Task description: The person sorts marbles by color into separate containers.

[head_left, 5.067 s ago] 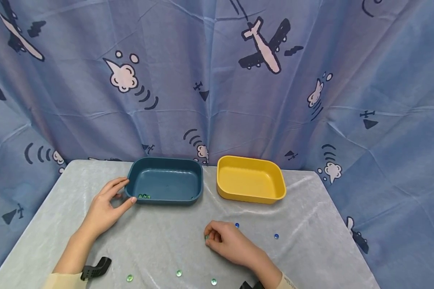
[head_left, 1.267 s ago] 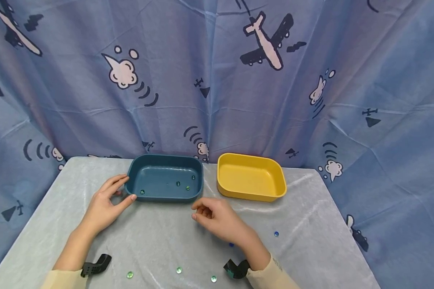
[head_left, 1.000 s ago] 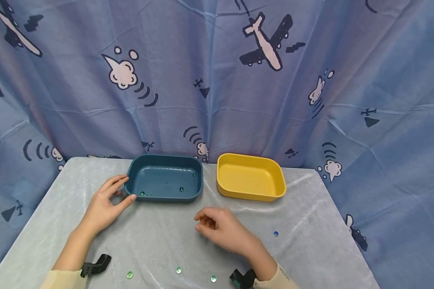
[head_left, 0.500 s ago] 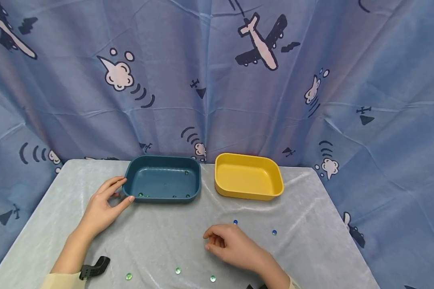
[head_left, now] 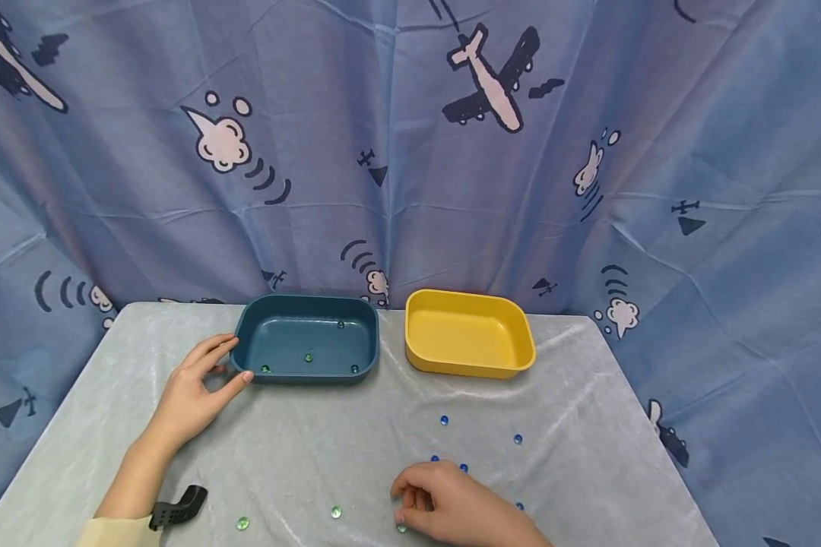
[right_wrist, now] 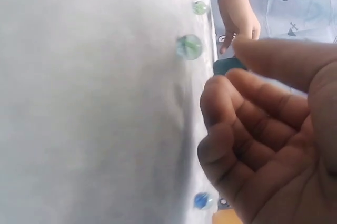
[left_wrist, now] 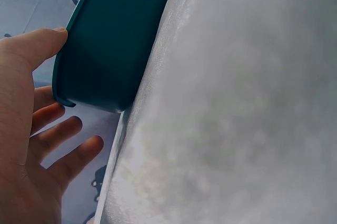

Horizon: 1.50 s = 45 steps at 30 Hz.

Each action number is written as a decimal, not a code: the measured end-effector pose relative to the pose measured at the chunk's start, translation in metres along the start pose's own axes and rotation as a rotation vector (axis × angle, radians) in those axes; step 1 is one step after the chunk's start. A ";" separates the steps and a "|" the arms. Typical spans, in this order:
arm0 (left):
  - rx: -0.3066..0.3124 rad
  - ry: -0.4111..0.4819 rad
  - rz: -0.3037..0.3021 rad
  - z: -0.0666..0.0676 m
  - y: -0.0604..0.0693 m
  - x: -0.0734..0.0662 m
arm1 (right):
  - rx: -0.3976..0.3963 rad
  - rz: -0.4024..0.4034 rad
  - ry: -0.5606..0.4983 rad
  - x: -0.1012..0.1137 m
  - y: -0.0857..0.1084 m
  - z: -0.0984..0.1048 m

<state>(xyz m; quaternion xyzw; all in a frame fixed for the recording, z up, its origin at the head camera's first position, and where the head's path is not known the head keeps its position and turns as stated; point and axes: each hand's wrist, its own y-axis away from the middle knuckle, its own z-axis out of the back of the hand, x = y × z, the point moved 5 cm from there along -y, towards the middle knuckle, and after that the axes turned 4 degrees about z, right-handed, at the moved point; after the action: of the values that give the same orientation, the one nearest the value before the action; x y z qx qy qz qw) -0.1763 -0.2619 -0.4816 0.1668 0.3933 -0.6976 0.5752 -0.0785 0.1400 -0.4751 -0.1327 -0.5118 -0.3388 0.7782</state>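
Note:
My left hand [head_left: 194, 399] rests on the left end of a dark teal bin [head_left: 308, 378], thumb on the front rim and fingers loosely spread at the side. The left wrist view shows that thumb touching the teal wall [left_wrist: 116, 34]. Several green marbles [head_left: 309, 357] lie scattered inside the bin. My right hand [head_left: 461, 505] is low over the cloth, fingers loosely curled, at a green marble [head_left: 401, 528] partly hidden by the thumb. In the right wrist view a green marble [right_wrist: 189, 47] lies apart from my right hand [right_wrist: 258, 134], with nothing between thumb and fingers.
A yellow bin [head_left: 470, 372] stands right of the teal one. Two more green marbles [head_left: 336, 512] [head_left: 242, 523] lie near the front. Several blue marbles [head_left: 444, 420] lie around the right hand on the grey cloth [head_left: 301, 448]. A printed curtain [head_left: 315, 152] hangs behind.
Earlier, my right hand held a green marble and came up to the teal bin. It has since moved back toward the front, without it. Marbles in the bin have rolled; the left hand stays.

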 end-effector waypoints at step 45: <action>0.002 -0.008 0.006 0.000 0.000 0.002 | 0.066 -0.038 0.064 -0.005 0.003 -0.012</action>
<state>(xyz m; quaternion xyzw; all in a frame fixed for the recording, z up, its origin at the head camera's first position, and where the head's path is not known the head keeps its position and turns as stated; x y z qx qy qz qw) -0.1773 -0.2629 -0.4828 0.1659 0.3898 -0.6968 0.5787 -0.0694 0.1379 -0.4843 -0.0861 -0.4999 -0.3405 0.7917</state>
